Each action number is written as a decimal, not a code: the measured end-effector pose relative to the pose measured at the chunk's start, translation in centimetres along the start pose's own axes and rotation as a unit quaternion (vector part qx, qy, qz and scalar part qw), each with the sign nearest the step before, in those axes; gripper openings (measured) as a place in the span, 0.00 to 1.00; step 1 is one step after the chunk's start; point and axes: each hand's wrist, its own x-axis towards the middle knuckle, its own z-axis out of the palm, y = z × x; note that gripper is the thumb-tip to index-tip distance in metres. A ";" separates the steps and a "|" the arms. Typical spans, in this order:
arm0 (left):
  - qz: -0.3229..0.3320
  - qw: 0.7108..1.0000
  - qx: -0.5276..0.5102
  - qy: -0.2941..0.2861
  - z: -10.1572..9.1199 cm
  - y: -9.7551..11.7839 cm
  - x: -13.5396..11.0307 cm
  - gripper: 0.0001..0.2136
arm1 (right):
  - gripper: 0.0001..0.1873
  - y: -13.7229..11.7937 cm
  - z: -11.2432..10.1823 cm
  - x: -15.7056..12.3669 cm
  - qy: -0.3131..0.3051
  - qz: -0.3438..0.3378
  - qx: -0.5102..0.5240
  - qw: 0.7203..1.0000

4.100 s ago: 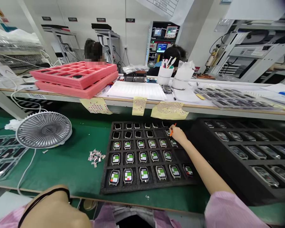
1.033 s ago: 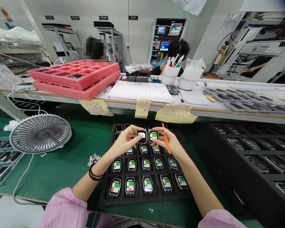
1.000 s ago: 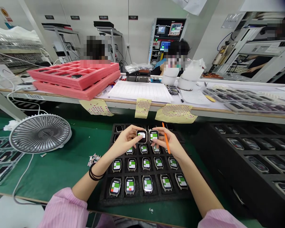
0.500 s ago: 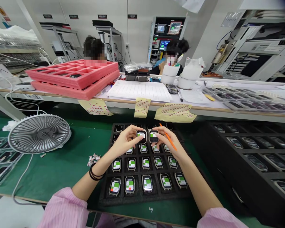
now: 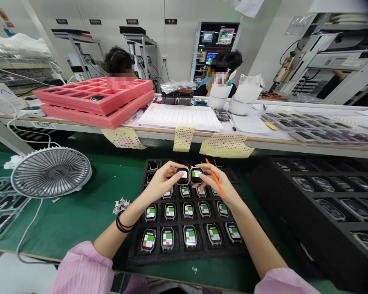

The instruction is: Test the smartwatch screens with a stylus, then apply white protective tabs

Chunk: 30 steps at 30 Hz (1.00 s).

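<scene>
A black foam tray (image 5: pixel 187 256) lies on the green mat, holding rows of smartwatches with lit green-and-white screens. My left hand (image 5: pixel 162 181) pinches a smartwatch (image 5: pixel 182 176) at the tray's upper rows. My right hand (image 5: pixel 216 185) has its fingertips on a second smartwatch (image 5: pixel 196 175) right beside the first, and an orange pen (image 5: pixel 215 177) sits between its fingers. The two watches stand close together, apart by a small gap. My hands hide several tray pockets beneath them. The top row's watches look dark.
A grey desk fan (image 5: pixel 51 172) and a small pile of paper scraps (image 5: pixel 120 206) sit left of the tray. A larger black foam tray (image 5: pixel 325 204) with watches lies to the right. Above, a shelf edge (image 5: pixel 184 131) carries pink foam trays (image 5: pixel 93 98) and paperwork.
Since the oldest frame, my left hand has come up to the tray and both hands have met at the upper rows. Over the last second, the orange pen has tilted further towards the right.
</scene>
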 end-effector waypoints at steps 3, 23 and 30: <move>0.003 1.000 0.008 0.005 0.1 0.1 -0.1 0.16 | 0.16 -0.1 0.1 0.0 0.006 0.002 -0.001 1.000; -0.006 1.000 0.012 0.016 0.1 -0.1 0.0 0.17 | 0.15 -0.7 0.6 -0.2 0.053 -0.006 0.006 0.999; -0.007 1.000 -0.001 0.020 -0.1 -0.2 0.1 0.18 | 0.13 -1.7 0.6 -0.5 0.034 0.013 0.060 0.998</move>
